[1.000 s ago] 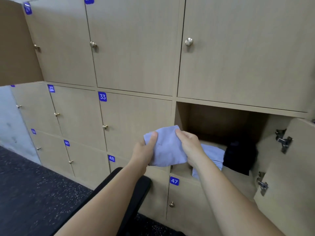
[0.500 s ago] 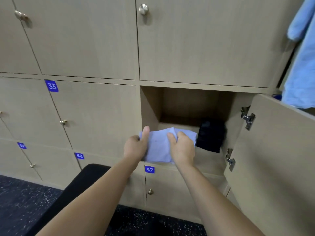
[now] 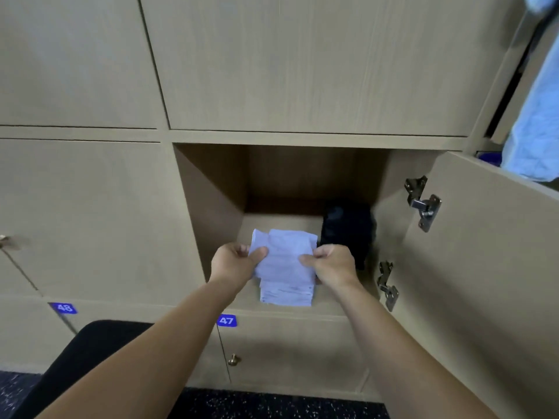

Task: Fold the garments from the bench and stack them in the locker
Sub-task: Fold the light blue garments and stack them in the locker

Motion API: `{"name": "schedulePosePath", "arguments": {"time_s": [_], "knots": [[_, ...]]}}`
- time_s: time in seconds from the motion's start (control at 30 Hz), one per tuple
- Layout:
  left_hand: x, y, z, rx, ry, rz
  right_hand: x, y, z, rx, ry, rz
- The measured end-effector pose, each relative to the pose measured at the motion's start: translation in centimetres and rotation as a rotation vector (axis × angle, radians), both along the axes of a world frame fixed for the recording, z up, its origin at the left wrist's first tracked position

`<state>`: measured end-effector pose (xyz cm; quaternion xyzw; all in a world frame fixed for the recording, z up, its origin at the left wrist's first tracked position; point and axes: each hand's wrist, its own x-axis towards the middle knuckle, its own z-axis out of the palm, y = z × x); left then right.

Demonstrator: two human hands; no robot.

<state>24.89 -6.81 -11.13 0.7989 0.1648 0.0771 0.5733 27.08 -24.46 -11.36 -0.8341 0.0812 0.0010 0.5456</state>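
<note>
A folded pale lilac garment [image 3: 284, 252] is held inside the mouth of the open locker [image 3: 211, 207], just above another folded lilac garment [image 3: 286, 293] lying on the locker floor. My left hand [image 3: 234, 261] pinches its left edge and my right hand [image 3: 331, 263] pinches its right edge. A folded black garment [image 3: 348, 228] sits in the locker to the right, partly behind my right hand.
The locker's door [image 3: 484, 267] hangs open to the right with two metal hinges. A light blue cloth [image 3: 535, 131] hangs at the top right. Closed lockers surround the open one, numbered 47 and 48 below. A black bench [image 3: 90, 352] is at the lower left.
Both hands have carried the lilac garment from outside the locker front into the opening, over the lilac piece lying there. The view has moved closer and to the right.
</note>
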Motion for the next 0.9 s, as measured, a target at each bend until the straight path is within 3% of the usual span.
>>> {"name": "schedulePosePath", "arguments": {"time_s": [0.27, 0.57, 0.9], "knots": [[7.8, -0.9, -0.1, 0.192, -0.085, -0.073, 7.2, -0.4, 0.3, -0.141, -0.146, -0.126], [9.1, -1.3, -4.1, 0.127, -0.137, -0.068, 9.2, -0.3, -4.6, -0.075, -0.116, -0.222], [10.0, -1.4, -5.0, 0.197, -0.073, -0.027, 8.5, -0.5, -5.7, -0.206, -0.26, -0.217]]}}
